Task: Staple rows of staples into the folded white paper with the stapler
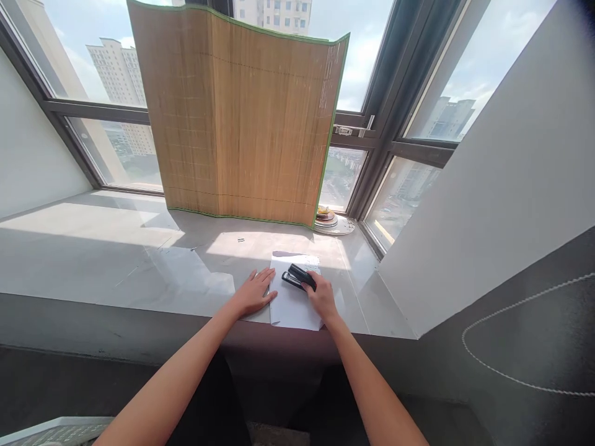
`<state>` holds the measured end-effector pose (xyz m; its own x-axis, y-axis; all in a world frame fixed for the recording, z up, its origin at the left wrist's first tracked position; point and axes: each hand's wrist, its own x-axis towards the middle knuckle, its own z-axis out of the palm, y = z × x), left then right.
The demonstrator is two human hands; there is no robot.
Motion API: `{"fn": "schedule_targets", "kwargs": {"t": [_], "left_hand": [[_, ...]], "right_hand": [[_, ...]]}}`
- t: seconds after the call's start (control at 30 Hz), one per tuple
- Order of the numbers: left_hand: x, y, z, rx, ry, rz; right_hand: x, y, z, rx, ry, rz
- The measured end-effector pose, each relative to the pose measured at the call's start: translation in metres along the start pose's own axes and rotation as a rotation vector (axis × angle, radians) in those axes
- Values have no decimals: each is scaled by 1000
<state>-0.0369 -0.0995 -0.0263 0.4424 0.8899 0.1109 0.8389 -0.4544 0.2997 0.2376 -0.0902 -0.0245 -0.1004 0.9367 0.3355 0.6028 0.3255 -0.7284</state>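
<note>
A black stapler (297,277) is in my right hand (321,296), its jaws apart and pointing left over a sheet of white paper (295,310). Whether the stapler touches the paper I cannot tell. The paper lies on the pale window ledge (195,282), close to its front edge. My left hand (255,291) rests flat at the paper's left side, fingers stretched out, with the fingertips on its edge. Part of the paper is hidden under my right hand and the stapler.
Behind the paper a bamboo mat with green edging (242,124) leans against the window. Stacked plates (332,222) stand by its right lower corner. Two small dark strips (240,240) lie on the ledge. A white wall (478,167) bounds the right side, and a pale cord (502,370) hangs there.
</note>
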Motion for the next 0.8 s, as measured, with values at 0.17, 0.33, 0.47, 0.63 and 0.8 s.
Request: {"fn": "schedule_targets", "kwargs": {"t": [0.17,0.33,0.47,0.63,0.8], "left_hand": [[0,2,-2,-9,13,12],[0,6,-6,-40,14,11],[-2,7,-7,-108,26,16],[0,1,-3,-310,85,14],[3,-7,3,-671,244,-93]], "right_hand": [[2,7,-6,130,-85,-70],[-1,9,-9,98,-63,-138],[-11,10,-14,11,247,-166],[-14,12,-15,80,295,-131],[-16,10,-13,138,301,-75]]}}
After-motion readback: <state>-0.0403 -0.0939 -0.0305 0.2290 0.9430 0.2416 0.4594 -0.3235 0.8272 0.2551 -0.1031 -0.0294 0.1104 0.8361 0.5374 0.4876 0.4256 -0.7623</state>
